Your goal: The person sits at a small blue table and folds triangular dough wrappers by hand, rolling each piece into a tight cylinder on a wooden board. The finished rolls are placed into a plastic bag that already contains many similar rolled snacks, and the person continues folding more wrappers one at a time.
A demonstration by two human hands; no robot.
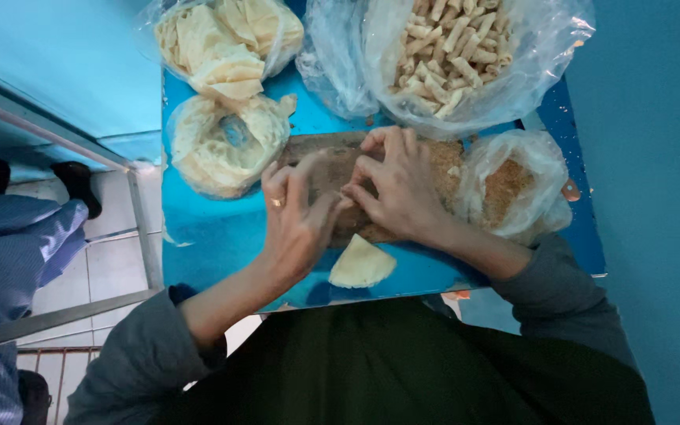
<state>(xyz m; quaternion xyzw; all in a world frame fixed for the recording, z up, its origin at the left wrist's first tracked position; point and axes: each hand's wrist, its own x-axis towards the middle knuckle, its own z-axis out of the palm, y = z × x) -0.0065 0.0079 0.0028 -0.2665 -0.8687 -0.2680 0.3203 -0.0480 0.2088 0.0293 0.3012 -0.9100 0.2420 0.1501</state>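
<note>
Dark apron cloth (403, 370) is filling the view at six o'clock, and just beyond it both hands are working together over a brown board (320, 169) on the blue counter (214, 236). Left hand (297, 212), wearing a ring, and right hand (399, 189) are curling inward with fingertips meeting at the centre, pinching something small between them; it is mostly hidden, so I cannot tell its exact shape, but it is probably a thin wrapper being rolled.

Such a wrapper is likely handling as very light, limp and easy to tear, perhaps slightly tacky, so it is best taken at its edges with fingertips rather than squeezed. A loose folded wrapper (361, 264) is lying at six o'clock of the hands, near the counter edge.

Packages are all clear plastic bags with no labels showing. At eleven o'clock a bag of pale wrapper sheets (226, 39) is sitting, with a ring-shaped stack of wrappers (226, 142) at nine to ten o'clock. At one o'clock a big bag of finished rolls (450, 55) is standing open. At three o'clock a smaller bag of brown crumbs (513, 189) is resting just beside the right wrist.
</note>
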